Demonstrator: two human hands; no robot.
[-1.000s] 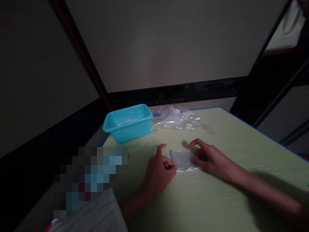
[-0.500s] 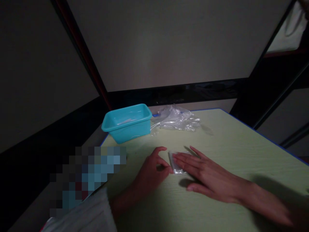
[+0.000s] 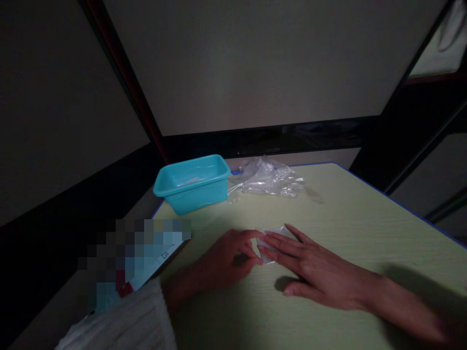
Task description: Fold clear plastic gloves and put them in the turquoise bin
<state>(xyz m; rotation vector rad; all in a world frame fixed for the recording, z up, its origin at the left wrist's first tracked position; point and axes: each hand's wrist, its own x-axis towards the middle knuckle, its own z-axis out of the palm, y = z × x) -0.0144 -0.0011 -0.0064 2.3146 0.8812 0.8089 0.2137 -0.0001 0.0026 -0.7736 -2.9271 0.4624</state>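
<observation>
Your right hand (image 3: pixel 315 270) lies palm down, fingers extended and thumb out to the side, pressing on a flat plastic packet (image 3: pixel 282 231) without gripping it, probably to steady it against the smooth table (image 3: pixel 353 209). Your left hand (image 3: pixel 228 255) is half curled, its thumb and index tips at the packet's left edge, likely to control that side; whether they pinch it, you cannot tell from here. The turquoise basket (image 3: pixel 199 197) and crumpled clear bag (image 3: pixel 272 180) sit toward the far edge, seemingly out of your hands' way. The packet looks thin, whitish and translucent, its middle hidden by your fingers.
</observation>
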